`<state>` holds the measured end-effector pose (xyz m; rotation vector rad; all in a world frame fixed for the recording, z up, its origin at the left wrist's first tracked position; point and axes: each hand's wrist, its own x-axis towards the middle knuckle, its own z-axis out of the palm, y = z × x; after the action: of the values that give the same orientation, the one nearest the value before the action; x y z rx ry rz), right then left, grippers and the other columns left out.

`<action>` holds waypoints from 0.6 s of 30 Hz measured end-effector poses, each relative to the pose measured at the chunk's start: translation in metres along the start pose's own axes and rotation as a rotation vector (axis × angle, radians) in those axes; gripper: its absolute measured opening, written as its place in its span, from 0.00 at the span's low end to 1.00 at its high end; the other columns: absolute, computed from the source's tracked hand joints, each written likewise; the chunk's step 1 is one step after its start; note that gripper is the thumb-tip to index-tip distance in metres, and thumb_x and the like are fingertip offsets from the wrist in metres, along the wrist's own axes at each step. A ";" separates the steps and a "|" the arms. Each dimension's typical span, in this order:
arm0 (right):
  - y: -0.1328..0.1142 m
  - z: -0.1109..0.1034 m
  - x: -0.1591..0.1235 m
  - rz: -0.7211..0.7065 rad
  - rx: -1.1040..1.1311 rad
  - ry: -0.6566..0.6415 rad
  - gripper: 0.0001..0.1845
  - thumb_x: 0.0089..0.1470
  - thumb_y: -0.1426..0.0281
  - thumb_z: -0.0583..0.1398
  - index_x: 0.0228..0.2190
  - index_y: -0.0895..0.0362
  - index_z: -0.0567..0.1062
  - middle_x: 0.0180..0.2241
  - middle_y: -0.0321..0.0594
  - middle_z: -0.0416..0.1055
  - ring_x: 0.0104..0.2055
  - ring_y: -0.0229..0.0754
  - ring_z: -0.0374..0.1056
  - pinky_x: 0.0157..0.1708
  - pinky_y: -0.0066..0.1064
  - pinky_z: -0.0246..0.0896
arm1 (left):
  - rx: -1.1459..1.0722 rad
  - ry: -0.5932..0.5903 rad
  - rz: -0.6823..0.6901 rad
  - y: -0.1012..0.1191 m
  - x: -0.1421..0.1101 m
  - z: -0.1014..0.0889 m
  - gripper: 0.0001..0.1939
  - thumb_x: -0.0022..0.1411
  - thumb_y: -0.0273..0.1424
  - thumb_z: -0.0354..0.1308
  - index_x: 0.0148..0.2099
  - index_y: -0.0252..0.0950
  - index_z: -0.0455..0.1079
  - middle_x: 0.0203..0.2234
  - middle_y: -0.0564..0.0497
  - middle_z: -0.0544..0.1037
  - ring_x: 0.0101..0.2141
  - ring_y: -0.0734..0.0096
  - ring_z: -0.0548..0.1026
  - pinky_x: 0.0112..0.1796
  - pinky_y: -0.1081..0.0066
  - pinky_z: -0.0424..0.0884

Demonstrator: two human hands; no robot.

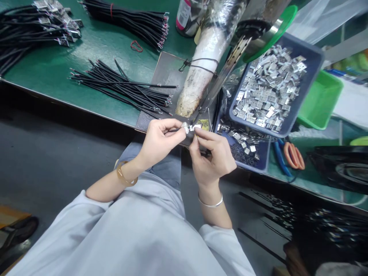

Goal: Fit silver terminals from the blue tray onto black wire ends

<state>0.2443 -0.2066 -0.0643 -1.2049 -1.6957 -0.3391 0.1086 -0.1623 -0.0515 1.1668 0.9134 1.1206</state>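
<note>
My left hand (161,140) is closed, thumb and forefinger pinching a short black cable (171,130). A whitish covering shows at those fingertips. Facing it, my right hand (213,153) pinches a small silvery metal piece (197,126) at the cable's end. Whether the two touch is too small to tell. Just beyond my fingers lies a yellow sponge-like pad (205,123) on the dark board (165,74). Loose black cables with stripped ends (123,86) lie to the left of the board and partly on it. A perforated metal rod (238,51) slants down towards my hands.
A plastic-wrapped white tube (199,76) stands over the board. To the right, a blue-grey bin (309,80) of metal pieces rests above a lower blue tray (263,165). A green bin (323,99) and orange-handled pliers (293,156) are beside them. Cable bundles (129,21) lie behind.
</note>
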 end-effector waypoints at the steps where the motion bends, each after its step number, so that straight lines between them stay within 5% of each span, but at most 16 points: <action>1: 0.000 0.001 0.001 -0.004 0.001 0.004 0.12 0.54 0.81 0.65 0.31 0.52 0.72 0.36 0.37 0.82 0.35 0.38 0.80 0.36 0.28 0.76 | 0.002 0.000 0.006 0.001 0.001 0.000 0.06 0.53 0.28 0.65 0.26 0.31 0.76 0.19 0.55 0.72 0.22 0.81 0.66 0.24 0.79 0.63; 18: 0.002 -0.001 0.000 -0.103 -0.021 -0.017 0.10 0.54 0.78 0.66 0.31 0.52 0.72 0.37 0.37 0.83 0.35 0.39 0.80 0.35 0.26 0.77 | 0.045 0.024 -0.067 0.005 0.002 -0.002 0.08 0.50 0.30 0.65 0.22 0.32 0.73 0.19 0.54 0.70 0.23 0.79 0.65 0.23 0.79 0.62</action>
<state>0.2465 -0.2065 -0.0643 -1.1406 -1.7764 -0.4110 0.1063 -0.1596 -0.0468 1.1525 0.9936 1.0667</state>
